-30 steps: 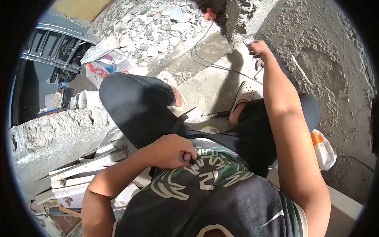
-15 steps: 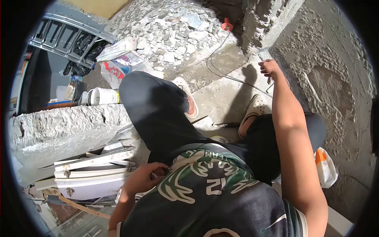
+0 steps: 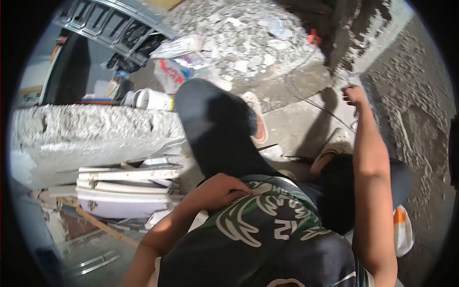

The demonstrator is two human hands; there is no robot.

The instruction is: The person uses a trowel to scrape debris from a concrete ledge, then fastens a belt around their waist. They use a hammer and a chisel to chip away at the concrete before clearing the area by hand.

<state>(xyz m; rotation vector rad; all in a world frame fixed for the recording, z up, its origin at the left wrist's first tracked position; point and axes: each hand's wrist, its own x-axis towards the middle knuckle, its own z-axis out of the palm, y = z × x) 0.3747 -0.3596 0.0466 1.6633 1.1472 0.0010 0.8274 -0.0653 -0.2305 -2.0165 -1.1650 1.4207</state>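
Note:
My right hand (image 3: 354, 95) reaches forward beside the base of the rough wall, its fingers curled. Something thin and greyish hangs just under it, too blurred to make out. My left hand (image 3: 221, 190) lies against the front of my dark printed shirt (image 3: 267, 215), near my waist, with its fingers close to the cloth. What the left fingers hold, if anything, is hidden. A thin cable (image 3: 313, 104) runs across the floor near my right hand, and a light perforated clog (image 3: 340, 141) is below that hand.
Rubble (image 3: 239, 48) covers the floor ahead, with a red object (image 3: 313, 38) at its edge. A ladder (image 3: 103, 21), plastic bags and a white bucket (image 3: 155, 99) are at the upper left. White boards (image 3: 126, 203) lie stacked at left, below a rough ledge (image 3: 95, 122).
The view has shifted, so the scene appears further right. My left hand has moved from my hip onto the shirt front. My right hand stays stretched out by the wall.

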